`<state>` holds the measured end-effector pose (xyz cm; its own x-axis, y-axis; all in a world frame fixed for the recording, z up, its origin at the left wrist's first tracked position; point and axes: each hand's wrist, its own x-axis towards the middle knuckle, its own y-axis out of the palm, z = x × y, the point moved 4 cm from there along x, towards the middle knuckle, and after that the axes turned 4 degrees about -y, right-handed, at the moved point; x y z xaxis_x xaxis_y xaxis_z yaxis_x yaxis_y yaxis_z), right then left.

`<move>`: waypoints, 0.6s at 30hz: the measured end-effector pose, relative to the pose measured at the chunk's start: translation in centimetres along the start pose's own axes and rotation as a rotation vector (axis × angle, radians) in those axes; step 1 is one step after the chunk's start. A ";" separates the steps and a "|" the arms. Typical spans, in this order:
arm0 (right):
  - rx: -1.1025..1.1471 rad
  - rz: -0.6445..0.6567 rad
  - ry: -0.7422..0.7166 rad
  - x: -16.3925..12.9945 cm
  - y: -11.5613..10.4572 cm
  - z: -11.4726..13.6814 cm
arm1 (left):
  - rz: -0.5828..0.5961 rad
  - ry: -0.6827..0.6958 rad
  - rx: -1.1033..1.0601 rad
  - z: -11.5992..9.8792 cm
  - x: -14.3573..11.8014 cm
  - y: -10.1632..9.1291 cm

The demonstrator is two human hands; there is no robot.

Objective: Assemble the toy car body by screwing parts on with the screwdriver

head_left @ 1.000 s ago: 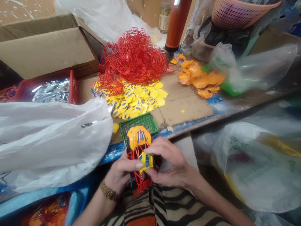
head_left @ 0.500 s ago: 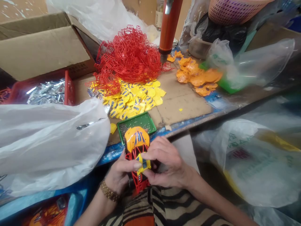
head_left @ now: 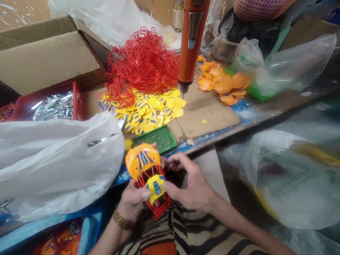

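Note:
A toy car body (head_left: 148,179) sits low in front of me, tilted, with an orange hood piece, a red cage frame and a yellow printed panel (head_left: 156,187). My left hand (head_left: 134,198), wearing a gold bracelet, is wrapped around it from the left, thumb on the panel's edge. On the other side, my right hand (head_left: 192,184) has its thumb tip against the panel and its curled fingers beside the car. Just beyond lies a green mesh tray (head_left: 170,136) with small metal bits. An orange electric screwdriver (head_left: 187,67) hangs tip-down over the bench.
Red cage frames (head_left: 148,60) and yellow panels (head_left: 148,109) are heaped on the bench, orange pieces (head_left: 223,83) to their right. At left are a red bin (head_left: 78,102) of silvery parts, a cardboard box (head_left: 47,56) and a white bag (head_left: 58,159). Another bag (head_left: 289,180) stands right.
The toy car body has shifted left and turned in my hands. My right fingers have come off the yellow panel's top, leaving the thumb there. The screwdriver hangs lower in view.

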<state>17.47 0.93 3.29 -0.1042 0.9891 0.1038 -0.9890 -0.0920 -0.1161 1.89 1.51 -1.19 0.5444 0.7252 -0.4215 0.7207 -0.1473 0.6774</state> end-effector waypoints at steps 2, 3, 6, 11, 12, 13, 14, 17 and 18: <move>0.061 0.038 0.056 0.1 0.1 -0.1 | -0.021 0.014 0.011 -0.1 -0.1 0.4; 0.094 0.056 0.086 0.1 0.2 -0.2 | -0.029 0.020 0.016 -0.2 -0.1 0.6; 0.173 0.109 0.185 0.3 0.2 -0.3 | -0.044 0.023 0.046 -0.4 -0.3 1.3; 0.259 0.241 0.330 0.5 0.4 -1.0 | -0.086 0.018 0.087 -0.1 -0.4 0.8; 0.271 0.248 0.345 0.5 0.5 -1.2 | -0.091 0.016 0.072 0.1 -0.3 0.6; 0.287 0.239 0.353 0.5 0.5 -1.3 | -0.094 0.012 0.050 0.2 -0.1 0.4; 0.307 0.217 0.357 0.6 0.5 -1.3 | -0.093 0.001 0.029 0.3 0.0 0.3; 0.338 0.103 0.342 0.8 0.4 -1.2 | -0.126 -0.018 0.001 0.1 0.5 0.5; 0.325 0.062 0.333 0.8 0.4 -1.1 | -0.165 -0.011 0.002 -0.1 0.6 0.6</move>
<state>17.16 1.85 2.23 -0.1769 0.9588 -0.2225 -0.9692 -0.1303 0.2092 2.60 1.92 -0.96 0.4230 0.7321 -0.5339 0.8018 -0.0280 0.5969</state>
